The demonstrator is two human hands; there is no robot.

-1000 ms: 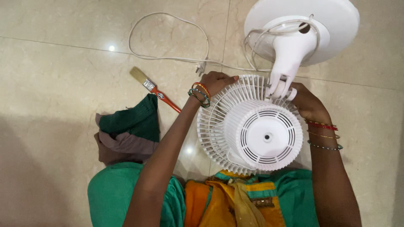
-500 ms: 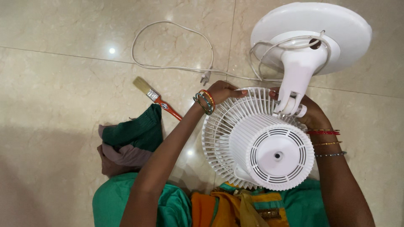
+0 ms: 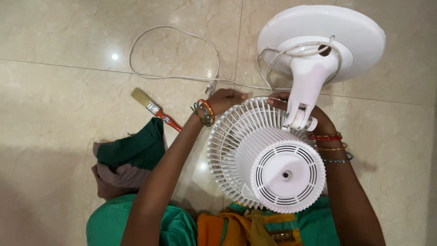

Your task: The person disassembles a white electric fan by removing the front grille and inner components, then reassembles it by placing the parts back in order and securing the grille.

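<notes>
my left hand [image 3: 227, 99] and right hand [image 3: 314, 119] both grip the far rim of the white fan [image 3: 266, 157], held over my lap; a paintbrush [image 3: 154, 109] lies left of it.

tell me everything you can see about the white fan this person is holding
The fan is a small white table fan that looks plastic. It is tipped so its round motor housing, ringed with vent slots, faces the camera, with the ribbed rear grille spreading behind it. Its neck runs up to a round base that looks turned on edge against the floor tiles, with a white cord looped around the neck and trailing across the floor. The left hand and right hand grip the grille's far edge.
</notes>
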